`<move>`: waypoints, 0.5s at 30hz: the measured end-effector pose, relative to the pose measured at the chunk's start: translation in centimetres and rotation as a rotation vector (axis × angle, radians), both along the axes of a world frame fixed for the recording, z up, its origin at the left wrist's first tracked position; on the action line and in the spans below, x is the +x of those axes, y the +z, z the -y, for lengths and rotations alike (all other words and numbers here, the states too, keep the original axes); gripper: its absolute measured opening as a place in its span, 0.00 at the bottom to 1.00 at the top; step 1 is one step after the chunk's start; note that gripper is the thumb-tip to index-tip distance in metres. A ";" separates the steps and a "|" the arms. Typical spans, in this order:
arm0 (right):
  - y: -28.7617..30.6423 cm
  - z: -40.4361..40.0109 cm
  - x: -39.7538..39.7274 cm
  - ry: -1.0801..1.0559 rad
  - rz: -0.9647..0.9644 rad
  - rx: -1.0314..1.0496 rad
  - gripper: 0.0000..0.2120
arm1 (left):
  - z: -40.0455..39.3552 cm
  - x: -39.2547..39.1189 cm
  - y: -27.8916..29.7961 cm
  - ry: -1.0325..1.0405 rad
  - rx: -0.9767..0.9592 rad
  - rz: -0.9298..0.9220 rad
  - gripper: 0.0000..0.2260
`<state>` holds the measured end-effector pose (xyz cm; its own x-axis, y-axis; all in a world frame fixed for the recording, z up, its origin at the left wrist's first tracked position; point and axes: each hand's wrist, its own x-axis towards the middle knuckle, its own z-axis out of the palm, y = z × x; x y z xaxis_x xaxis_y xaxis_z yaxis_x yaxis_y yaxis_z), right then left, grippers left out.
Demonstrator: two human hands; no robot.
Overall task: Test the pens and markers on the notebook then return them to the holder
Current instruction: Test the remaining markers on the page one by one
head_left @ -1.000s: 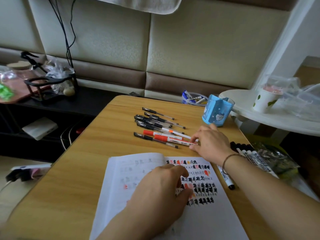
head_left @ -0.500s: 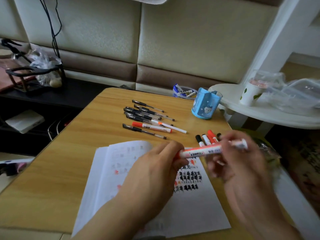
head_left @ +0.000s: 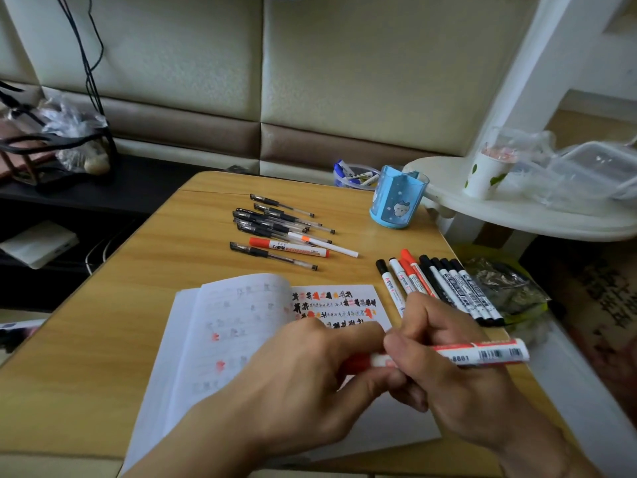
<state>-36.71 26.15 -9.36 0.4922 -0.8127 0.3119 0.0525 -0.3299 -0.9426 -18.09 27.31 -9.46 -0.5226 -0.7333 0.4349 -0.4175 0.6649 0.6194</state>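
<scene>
Over the open notebook (head_left: 234, 326) both hands hold one red-and-white marker (head_left: 482, 353). My right hand (head_left: 444, 370) grips its white barrel. My left hand (head_left: 303, 370) pinches the red cap end (head_left: 358, 365). Black and red test marks fill the notebook's right page (head_left: 337, 305). Several black gel pens (head_left: 275, 222) and a red marker (head_left: 289, 248) lie mid-table. A row of black and red markers (head_left: 441, 284) lies at the right edge. The blue pen holder (head_left: 396, 201) stands at the far right corner of the wooden table (head_left: 103, 339).
A white round side table (head_left: 517, 215) with a paper cup (head_left: 486, 177) and plastic boxes stands right of the holder. A clear tub with markers (head_left: 355, 175) sits behind the table. A foil bag (head_left: 503, 281) lies beside the marker row. Padded wall behind; dark shelf at left.
My right hand picked a red-and-white marker from the pile and brought it over the notebook. My left hand left the page and took the cap end. The view shifted closer.
</scene>
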 end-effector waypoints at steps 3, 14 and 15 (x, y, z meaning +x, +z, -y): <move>0.2 0.0 -0.8 -0.060 -0.122 -0.063 0.11 | -0.2 0.0 0.0 0.040 -0.011 0.038 0.13; -4.9 2.0 -2.4 -0.554 -0.189 -0.052 0.18 | 0.3 0.3 -2.3 0.381 0.112 0.039 0.06; -5.3 2.1 -2.2 -0.595 -0.223 -0.116 0.18 | 0.4 0.2 -2.5 0.394 0.106 0.055 0.08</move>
